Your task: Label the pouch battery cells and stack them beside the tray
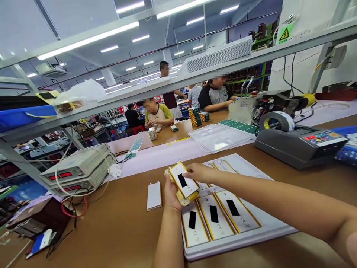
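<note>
A lane of brown tabletop [111,227] is running between the stacked meters [80,167] at left and the white pouch [154,195]. The right forearm [264,193] is crossing above the tray [252,169], obstructing passage there. The tape dispenser [298,145] is blocking far right; the shelf beam [145,88] is spanning the far side overhead.

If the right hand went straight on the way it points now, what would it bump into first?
The white pack in the left hand, it seems: the right hand points across it, fingers by its black strip. Whether they touch is hard to tell.
</note>
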`<state>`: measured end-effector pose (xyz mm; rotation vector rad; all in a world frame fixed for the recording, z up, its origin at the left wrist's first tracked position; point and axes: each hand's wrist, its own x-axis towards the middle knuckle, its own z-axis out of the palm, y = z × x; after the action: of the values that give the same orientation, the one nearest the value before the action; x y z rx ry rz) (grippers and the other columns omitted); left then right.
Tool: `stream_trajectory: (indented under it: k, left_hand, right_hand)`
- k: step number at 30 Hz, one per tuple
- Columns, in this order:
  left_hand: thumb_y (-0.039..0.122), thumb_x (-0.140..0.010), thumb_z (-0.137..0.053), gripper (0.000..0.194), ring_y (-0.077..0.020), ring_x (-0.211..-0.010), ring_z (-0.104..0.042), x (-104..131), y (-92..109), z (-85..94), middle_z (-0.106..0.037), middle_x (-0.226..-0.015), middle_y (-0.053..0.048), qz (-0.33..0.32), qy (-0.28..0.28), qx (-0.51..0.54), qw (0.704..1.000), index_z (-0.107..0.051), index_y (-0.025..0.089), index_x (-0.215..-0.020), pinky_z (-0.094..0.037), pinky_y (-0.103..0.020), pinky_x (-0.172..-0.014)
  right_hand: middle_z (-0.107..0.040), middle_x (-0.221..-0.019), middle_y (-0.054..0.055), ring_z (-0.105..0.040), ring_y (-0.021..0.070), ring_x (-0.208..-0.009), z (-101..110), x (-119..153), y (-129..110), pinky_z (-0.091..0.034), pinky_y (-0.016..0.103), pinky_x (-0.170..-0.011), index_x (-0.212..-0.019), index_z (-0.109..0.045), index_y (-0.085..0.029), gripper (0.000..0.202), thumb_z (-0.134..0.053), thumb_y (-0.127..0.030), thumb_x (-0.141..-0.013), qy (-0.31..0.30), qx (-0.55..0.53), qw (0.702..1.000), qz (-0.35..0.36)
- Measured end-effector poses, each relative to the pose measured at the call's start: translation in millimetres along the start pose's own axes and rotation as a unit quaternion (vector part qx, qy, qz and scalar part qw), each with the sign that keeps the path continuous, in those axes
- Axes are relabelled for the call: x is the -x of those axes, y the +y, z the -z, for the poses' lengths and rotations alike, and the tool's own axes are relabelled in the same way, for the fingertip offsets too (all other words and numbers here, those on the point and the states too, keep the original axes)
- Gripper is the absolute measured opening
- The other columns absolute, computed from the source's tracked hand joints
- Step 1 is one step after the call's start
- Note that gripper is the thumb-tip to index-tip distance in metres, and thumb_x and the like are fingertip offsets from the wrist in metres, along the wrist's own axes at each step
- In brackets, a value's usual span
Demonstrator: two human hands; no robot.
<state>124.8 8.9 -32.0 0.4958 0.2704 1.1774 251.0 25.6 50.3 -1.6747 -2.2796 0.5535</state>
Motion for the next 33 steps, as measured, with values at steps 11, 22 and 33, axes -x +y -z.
stream_trajectory:
  k: [11,22,33]
  left_hand:
    - [0.066,-0.068,-0.038,0.064,-0.0269,-0.089,-0.057,-10.4,9.1,12.8,-0.063,-0.091,-0.012,-0.061,0.04,0.055,0.996,-0.056,0.016,-0.104,-0.046,-0.044,-0.076]
    - [0.067,-0.065,-0.041,0.066,-0.0266,-0.081,-0.059,-11.5,5.7,12.9,-0.061,-0.091,-0.014,-0.044,0.101,0.054,0.992,-0.055,0.015,-0.103,-0.046,-0.047,-0.073]
    - [0.066,-0.064,-0.044,0.061,-0.0223,-0.068,-0.058,-4.4,1.2,12.2,-0.061,-0.077,-0.01,-0.037,0.101,0.099,0.989,-0.057,0.013,-0.093,-0.046,-0.045,-0.069]
  right_hand:
    - [-0.061,-0.096,0.016,-0.055,0.0289,-0.089,59.2,14.4,144.9,-0.041,0.038,-0.07,-0.087,-0.062,-0.012,0.024,-0.045,-0.026,-0.076,-0.01,0.324,0.935,-0.145]
    - [-0.061,-0.08,0.011,-0.056,0.0193,-0.074,41.9,1.5,174.8,-0.04,0.029,-0.065,-0.076,-0.06,-0.013,0.031,-0.04,-0.035,-0.08,-0.04,0.163,0.967,-0.193]
    - [-0.046,-0.056,-0.001,-0.036,0.0073,-0.045,43.1,-10.1,116.3,-0.029,0.021,-0.045,-0.071,-0.048,-0.015,0.019,-0.04,-0.029,-0.08,-0.056,-0.042,0.984,-0.162]
